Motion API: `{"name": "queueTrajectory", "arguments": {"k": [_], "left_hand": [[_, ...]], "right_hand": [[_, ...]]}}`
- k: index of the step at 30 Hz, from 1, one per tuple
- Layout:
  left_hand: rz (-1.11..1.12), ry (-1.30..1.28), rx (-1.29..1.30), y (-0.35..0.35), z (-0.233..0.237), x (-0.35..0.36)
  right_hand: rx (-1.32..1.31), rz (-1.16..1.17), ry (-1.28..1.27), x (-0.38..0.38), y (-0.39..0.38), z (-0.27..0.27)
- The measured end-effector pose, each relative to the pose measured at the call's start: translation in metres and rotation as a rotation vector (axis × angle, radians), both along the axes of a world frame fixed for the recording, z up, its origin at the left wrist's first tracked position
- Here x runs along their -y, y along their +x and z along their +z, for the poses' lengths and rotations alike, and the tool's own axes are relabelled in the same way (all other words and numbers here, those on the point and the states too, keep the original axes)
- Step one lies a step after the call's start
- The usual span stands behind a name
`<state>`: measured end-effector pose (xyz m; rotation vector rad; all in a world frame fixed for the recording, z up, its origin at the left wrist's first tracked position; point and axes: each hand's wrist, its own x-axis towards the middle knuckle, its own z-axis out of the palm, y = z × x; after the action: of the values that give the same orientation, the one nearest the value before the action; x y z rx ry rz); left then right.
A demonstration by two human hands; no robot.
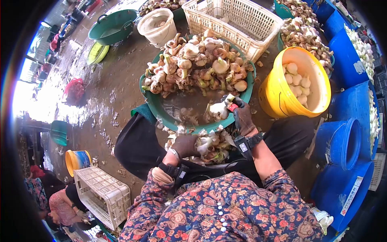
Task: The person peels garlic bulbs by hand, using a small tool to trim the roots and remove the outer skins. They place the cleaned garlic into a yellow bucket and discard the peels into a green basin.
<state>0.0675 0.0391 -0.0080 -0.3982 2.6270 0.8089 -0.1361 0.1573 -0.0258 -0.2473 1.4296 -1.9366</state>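
Head view | right hand [243,117] gloved, fingers closed around a red-handled knife [232,107], its tip at a white bulb [219,110] on the near rim of the green basin [150,103] | left hand [186,145] gloved, fingers curled on a leafy bulb [204,147] over the lap | yellow bucket [274,97] of peeled bulbs just right of the basin

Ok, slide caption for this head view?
Right hand holds a pale bulb over a round green plastic basin of unpeeled bulbs; left hand holds trimmings; yellow plastic bucket of peeled bulbs alongside.
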Motion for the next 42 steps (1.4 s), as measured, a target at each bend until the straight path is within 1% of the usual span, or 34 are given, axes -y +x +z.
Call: {"name": "queueTrajectory", "arguments": {"k": [1,2,4,5,7,8,10,11,12,14,15,16,18,19,20,21,22,24,25,26,27,28,29,30,32,33,34,35,36,37,38,40,41,42], "left_hand": [[0.068,-0.055,-0.182,0.004,-0.011,0.001],[0.353,0.234,-0.295,-0.007,-0.002,0.0],[0.61,0.382,-0.482,-0.032,0.016,-0.002],[0.615,0.381,-0.48,-0.042,0.025,-0.001],[0.352,0.096,-0.812,-0.055,0.037,0.0],[0.352,0.097,-0.814,-0.054,0.036,0.0],[0.297,0.153,-0.684,-0.052,0.032,-0.002],[0.333,0.21,-0.608,-0.051,0.028,-0.005],[0.333,0.213,-0.605,-0.05,0.024,-0.007],[0.271,0.017,-0.525,-0.048,0.019,-0.013],[0.222,0.001,-0.479,-0.045,0.019,-0.012],[0.217,0.002,-0.48,-0.037,0.018,-0.014],[-0.105,-0.054,-0.195,-0.016,0.014,-0.021],[-0.111,-0.057,-0.194,-0.004,0.005,-0.019],[-0.088,-0.014,-0.064,0.004,0.001,-0.015],[-0.061,0.029,0.062,0.007,-0.005,-0.014],[-0.064,0.025,0.056,0.004,-0.012,-0.01],[0.418,0.234,-0.348,-0.013,0.014,-0.009],[0.426,0.233,-0.345,-0.024,0.026,-0.011],[0.439,0.22,-0.571,-0.039,0.037,-0.013],[0.444,0.207,-0.797,-0.048,0.043,-0.013],[0.441,0.205,-0.796,-0.051,0.039,-0.011],[0.411,0.261,-0.838,-0.053,0.029,-0.009],[0.379,0.319,-0.877,-0.055,0.023,-0.008],[0.365,0.33,-0.859,-0.051,0.019,-0.005],[0.394,0.476,-0.707,-0.045,0.022,-0.008],[0.42,0.616,-0.552,-0.038,0.026,-0.011],[0.541,0.905,-0.444,-0.031,0.032,-0.012],[0.533,0.903,-0.441,-0.024,0.044,-0.01],[0.519,0.954,-0.398,-0.017,0.06,-0.006],[0.51,1.006,-0.357,-0.012,0.067,-0.002],[0.514,0.958,-0.327,-0.01,0.053,-0.002],[0.446,0.687,-0.521,-0.015,0.044,-0.009],[0.375,0.357,-0.721,-0.023,0.037,-0.003]], "right_hand": [[-0.006,0.041,-0.043,0.0,0.004,0.004],[-0.009,0.086,-0.083,-0.001,0.008,0.007],[-0.002,0.131,-0.064,0.0,0.016,0.015],[-0.032,0.166,-0.036,-0.001,0.019,0.017],[-0.072,0.211,-0.031,-0.001,0.023,0.013],[-0.073,0.211,-0.03,-0.001,0.024,0.014],[-0.038,0.191,0.047,-0.002,0.027,0.016],[0.009,0.175,0.142,-0.003,0.029,0.028],[0.012,0.175,0.145,-0.003,0.031,0.02],[0.02,0.122,0.118,-0.002,0.035,0.0],[-0.035,0.06,0.133,-0.002,0.037,-0.005],[-0.036,0.055,0.133,-0.002,0.033,-0.01],[0.319,-0.18,0.071,-0.002,0.017,-0.005],[0.363,-0.167,-0.018,-0.005,0.008,-0.008],[0.38,-0.069,0.004,-0.009,0.0,0.002],[0.171,-0.011,0.0,-0.013,-0.003,-0.008],[-0.043,0.048,-0.007,-0.012,-0.006,-0.015],[0.017,0.059,-0.014,-0.012,-0.001,-0.01],[0.071,0.072,-0.027,-0.01,0.002,-0.007],[0.072,0.076,-0.031,-0.007,0.005,-0.015],[-0.026,0.107,0.003,-0.005,0.009,-0.026],[-0.124,0.134,0.04,-0.006,0.012,-0.037],[-0.044,0.181,0.094,-0.006,0.015,-0.024],[-0.042,0.174,0.093,-0.008,0.018,-0.019],[-0.868,0.287,0.339,-0.011,0.023,-0.013],[-0.956,0.426,0.425,-0.016,0.019,-0.011],[-0.955,0.421,0.425,-0.014,0.021,-0.021],[-0.562,0.349,0.123,-0.009,0.023,-0.04],[-0.163,0.265,-0.172,-0.003,0.028,-0.029],[-0.3,0.303,-0.104,-0.011,0.026,-0.014],[-0.298,0.297,-0.105,-0.012,0.027,-0.017],[-0.123,0.336,-0.018,-0.01,0.026,-0.03],[0.76,0.307,-0.314,-0.001,0.022,-0.054],[0.767,0.232,-0.182,0.0,0.029,-0.012]]}}
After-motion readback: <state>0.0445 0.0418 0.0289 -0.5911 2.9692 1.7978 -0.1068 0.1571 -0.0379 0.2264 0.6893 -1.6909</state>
